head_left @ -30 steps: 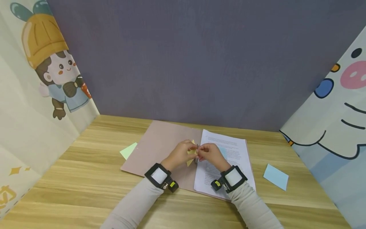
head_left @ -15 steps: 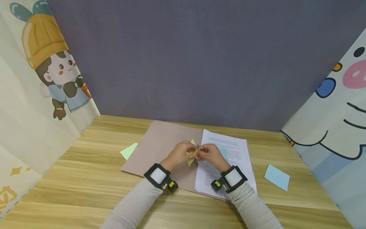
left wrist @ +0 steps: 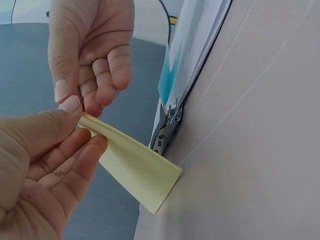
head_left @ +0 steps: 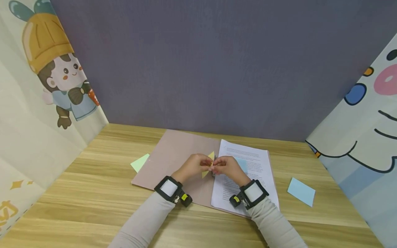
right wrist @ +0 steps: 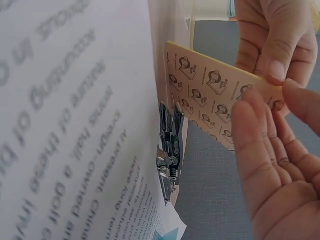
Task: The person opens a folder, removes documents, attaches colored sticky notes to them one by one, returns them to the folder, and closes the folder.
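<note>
Above the folder's fold, my left hand point(head_left: 193, 167) pinches a yellow sticky note pad point(left wrist: 142, 167) between thumb and fingers. Its backing, seen in the right wrist view, carries small printed figures point(right wrist: 215, 80). My right hand point(head_left: 228, 168) meets the left at the pad's upper corner, its thumb and index finger pinching the edge there; the exact contact is partly hidden by the fingertips. Below lies an open pinkish folder point(head_left: 178, 148) with printed sheets point(head_left: 257, 168) on its right side. A metal clip point(right wrist: 171, 145) stands at the fold, close to the pad.
A blue sticky note point(head_left: 241, 165) lies on the printed page. Another blue note point(head_left: 301, 192) is on the wooden table point(head_left: 93, 206) to the right. A green note point(head_left: 139, 163) shows at the folder's left edge. A grey panel point(head_left: 198, 69) stands behind.
Both hands stay together over the fold. My left hand has shifted slightly left and down, and the yellow sticky note pad has tilted a little between the fingers.
</note>
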`<state>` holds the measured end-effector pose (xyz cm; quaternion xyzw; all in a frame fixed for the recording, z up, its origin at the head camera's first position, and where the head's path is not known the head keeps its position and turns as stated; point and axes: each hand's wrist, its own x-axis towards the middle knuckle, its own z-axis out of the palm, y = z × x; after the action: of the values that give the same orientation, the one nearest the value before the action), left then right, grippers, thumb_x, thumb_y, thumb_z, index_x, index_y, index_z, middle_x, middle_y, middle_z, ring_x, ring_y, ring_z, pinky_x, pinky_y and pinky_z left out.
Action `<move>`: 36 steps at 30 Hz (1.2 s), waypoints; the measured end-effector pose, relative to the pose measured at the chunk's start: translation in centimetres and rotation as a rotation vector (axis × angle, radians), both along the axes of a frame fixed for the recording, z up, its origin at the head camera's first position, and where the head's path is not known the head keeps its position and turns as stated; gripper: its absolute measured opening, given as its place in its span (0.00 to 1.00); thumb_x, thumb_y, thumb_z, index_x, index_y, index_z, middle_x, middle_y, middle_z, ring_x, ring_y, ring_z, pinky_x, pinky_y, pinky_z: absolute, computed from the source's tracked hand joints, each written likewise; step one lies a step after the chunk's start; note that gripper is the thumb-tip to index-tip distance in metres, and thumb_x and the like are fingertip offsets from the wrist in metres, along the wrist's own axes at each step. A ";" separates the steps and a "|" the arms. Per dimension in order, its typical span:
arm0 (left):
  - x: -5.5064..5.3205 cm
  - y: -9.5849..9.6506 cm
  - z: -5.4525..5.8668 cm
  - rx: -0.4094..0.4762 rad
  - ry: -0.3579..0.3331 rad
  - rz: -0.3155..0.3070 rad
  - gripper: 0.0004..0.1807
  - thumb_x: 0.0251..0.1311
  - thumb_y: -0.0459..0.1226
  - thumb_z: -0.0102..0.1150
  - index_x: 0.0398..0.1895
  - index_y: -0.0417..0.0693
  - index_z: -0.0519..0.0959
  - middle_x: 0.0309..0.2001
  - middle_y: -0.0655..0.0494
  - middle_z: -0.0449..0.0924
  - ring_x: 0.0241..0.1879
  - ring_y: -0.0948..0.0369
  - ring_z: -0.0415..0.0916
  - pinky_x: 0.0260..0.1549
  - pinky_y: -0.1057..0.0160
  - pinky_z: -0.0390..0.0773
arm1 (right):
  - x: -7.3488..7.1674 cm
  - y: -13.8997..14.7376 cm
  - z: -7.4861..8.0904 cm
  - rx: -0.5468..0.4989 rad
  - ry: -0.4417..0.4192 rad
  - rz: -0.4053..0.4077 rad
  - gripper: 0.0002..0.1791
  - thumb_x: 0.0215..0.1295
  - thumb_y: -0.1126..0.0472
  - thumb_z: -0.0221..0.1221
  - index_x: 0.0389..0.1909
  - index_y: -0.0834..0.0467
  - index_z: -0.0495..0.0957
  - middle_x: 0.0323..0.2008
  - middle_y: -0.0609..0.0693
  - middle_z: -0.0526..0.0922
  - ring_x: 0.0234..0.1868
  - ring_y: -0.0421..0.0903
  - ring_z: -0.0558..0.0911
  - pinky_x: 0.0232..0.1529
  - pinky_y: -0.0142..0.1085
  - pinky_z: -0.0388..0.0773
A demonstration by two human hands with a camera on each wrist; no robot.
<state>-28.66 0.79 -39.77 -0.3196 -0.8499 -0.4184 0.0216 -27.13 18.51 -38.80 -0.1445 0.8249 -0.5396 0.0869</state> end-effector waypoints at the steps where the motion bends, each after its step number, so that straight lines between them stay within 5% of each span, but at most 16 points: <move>1: 0.0 -0.1 0.0 0.006 -0.011 -0.004 0.11 0.50 0.30 0.63 0.39 0.34 0.80 0.36 0.45 0.82 0.36 0.56 0.80 0.37 0.70 0.78 | 0.0 0.0 0.0 0.000 0.000 0.005 0.10 0.56 0.68 0.60 0.35 0.73 0.76 0.28 0.60 0.83 0.30 0.48 0.83 0.33 0.41 0.82; 13: -0.3 -0.6 -0.1 0.016 -0.040 -0.011 0.11 0.52 0.30 0.61 0.39 0.35 0.80 0.36 0.45 0.83 0.37 0.57 0.80 0.35 0.73 0.77 | 0.2 0.1 0.2 0.012 -0.001 -0.003 0.10 0.57 0.69 0.59 0.37 0.73 0.75 0.28 0.60 0.83 0.28 0.40 0.81 0.32 0.38 0.82; 19: -0.3 -1.0 -0.2 0.037 0.018 -0.002 0.07 0.57 0.30 0.57 0.36 0.37 0.82 0.35 0.49 0.83 0.36 0.63 0.78 0.36 0.70 0.77 | 0.2 0.1 0.1 0.017 -0.009 -0.020 0.10 0.58 0.69 0.58 0.37 0.74 0.75 0.29 0.61 0.83 0.28 0.38 0.81 0.33 0.35 0.81; 29: 0.2 -0.4 0.6 0.040 0.053 0.099 0.04 0.53 0.28 0.58 0.31 0.37 0.82 0.30 0.49 0.83 0.31 0.60 0.78 0.32 0.71 0.76 | 0.2 -0.1 -0.1 -0.042 -0.030 0.008 0.16 0.60 0.62 0.59 0.40 0.73 0.75 0.34 0.66 0.82 0.30 0.48 0.83 0.35 0.42 0.82; 36: 0.6 -0.2 1.1 0.042 0.105 0.058 0.04 0.53 0.27 0.59 0.31 0.36 0.81 0.30 0.48 0.82 0.30 0.60 0.77 0.32 0.72 0.76 | 0.5 -0.3 0.1 -0.080 -0.034 -0.044 0.16 0.62 0.63 0.56 0.39 0.76 0.73 0.30 0.64 0.82 0.29 0.49 0.83 0.34 0.42 0.82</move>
<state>-28.02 0.60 -38.68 -0.3159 -0.8474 -0.4181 0.0850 -26.68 18.25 -38.67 -0.1203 0.8041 -0.5762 0.0830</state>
